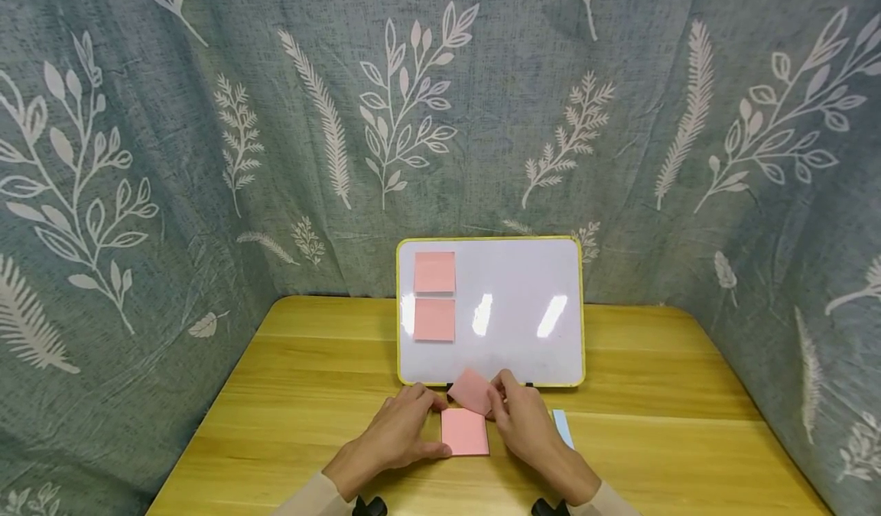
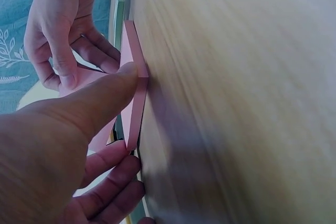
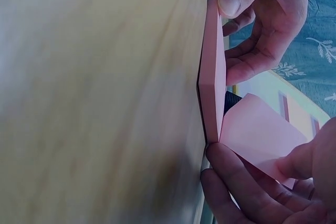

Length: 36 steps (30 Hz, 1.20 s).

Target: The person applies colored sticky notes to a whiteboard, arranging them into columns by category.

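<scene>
A pad of pink sticky notes [image 1: 465, 435] lies on the wooden table. My left hand [image 1: 399, 429] holds the pad along its left side, the thumb at the near corner and the fingers at the far one. Above the pad's far edge, a single pink sticky note [image 1: 471, 391] is tilted at an angle. Thumb and fingers of my right hand [image 1: 525, 418] pinch this note by its right corner. In the right wrist view the loose sheet [image 3: 260, 129] stands apart from most of the thick pad [image 3: 211, 77], its lower corner close to the pad's edge.
Behind the hands a whiteboard [image 1: 516, 294] with a yellow frame stands on the table [image 1: 330, 355]. Two pink notes, an upper note [image 1: 434, 272] and a lower note [image 1: 434, 320], stick to its left part. A light blue strip [image 1: 562, 427] lies right of my right hand. Patterned curtains [image 1: 310, 118] surround the table.
</scene>
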Each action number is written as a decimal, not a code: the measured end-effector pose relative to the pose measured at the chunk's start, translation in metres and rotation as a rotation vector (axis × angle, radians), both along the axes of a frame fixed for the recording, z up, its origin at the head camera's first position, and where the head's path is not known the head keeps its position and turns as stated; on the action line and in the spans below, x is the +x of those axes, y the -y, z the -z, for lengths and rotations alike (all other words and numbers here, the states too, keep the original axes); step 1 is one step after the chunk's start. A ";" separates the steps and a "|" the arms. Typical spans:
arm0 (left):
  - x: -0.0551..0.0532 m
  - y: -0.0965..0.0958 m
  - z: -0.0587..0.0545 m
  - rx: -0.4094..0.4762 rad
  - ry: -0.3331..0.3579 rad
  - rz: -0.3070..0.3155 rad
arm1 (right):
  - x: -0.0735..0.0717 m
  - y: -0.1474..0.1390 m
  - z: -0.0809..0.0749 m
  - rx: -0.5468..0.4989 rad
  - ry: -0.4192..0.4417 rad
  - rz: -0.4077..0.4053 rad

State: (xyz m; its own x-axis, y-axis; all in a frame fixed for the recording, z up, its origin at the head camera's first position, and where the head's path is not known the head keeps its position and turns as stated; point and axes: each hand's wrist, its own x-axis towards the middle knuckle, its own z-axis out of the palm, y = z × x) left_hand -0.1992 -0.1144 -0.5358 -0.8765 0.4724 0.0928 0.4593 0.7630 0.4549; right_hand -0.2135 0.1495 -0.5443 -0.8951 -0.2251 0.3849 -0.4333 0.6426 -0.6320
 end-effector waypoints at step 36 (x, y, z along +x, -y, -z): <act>0.002 0.000 -0.002 -0.002 -0.006 -0.002 | 0.003 -0.008 -0.018 -0.155 0.062 0.077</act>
State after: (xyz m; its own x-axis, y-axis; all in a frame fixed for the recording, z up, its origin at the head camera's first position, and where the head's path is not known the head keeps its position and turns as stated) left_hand -0.1969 -0.1141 -0.5337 -0.8768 0.4709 0.0972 0.4607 0.7647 0.4505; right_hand -0.2102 0.1573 -0.5262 -0.9306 -0.0969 0.3529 -0.3433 0.5650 -0.7503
